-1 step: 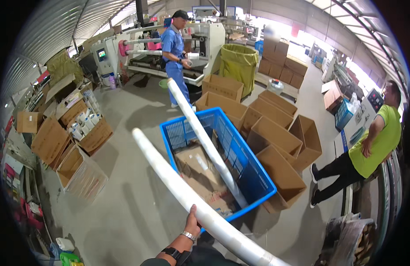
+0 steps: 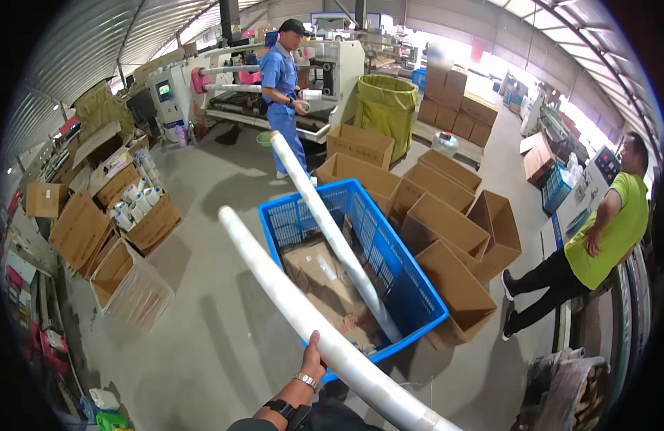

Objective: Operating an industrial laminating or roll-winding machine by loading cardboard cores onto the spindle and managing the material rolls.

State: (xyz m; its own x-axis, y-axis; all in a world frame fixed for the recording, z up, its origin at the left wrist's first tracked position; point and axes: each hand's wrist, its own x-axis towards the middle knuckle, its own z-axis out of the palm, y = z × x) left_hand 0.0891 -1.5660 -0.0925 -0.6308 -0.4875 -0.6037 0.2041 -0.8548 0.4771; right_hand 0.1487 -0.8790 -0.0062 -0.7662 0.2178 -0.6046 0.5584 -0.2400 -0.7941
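My left hand (image 2: 314,361) is closed on the underside of a long white roll (image 2: 325,337), its thumb showing along the near side. The roll slants from the mid-left down to the lower right edge, its far end raised over the floor. My right hand does not show. A second long white roll (image 2: 314,197) leans in a blue plastic crate (image 2: 429,314), its lower end inside and its upper end sticking out past the far rim. Flattened brown cardboard (image 2: 325,276) lies in the crate's bottom.
Open cardboard boxes (image 2: 447,223) crowd the crate's right side. Boxes of small white rolls (image 2: 141,203) stand at left. A person in blue (image 2: 280,86) holds a white roll by a machine (image 2: 343,68). A person in a yellow-green shirt (image 2: 609,230) stands at right. A yellow-green bag (image 2: 386,108) stands behind.
The far end of the held roll has shifted very slightly right. My left hand keeps its grip, and the leaning roll stays in the crate.
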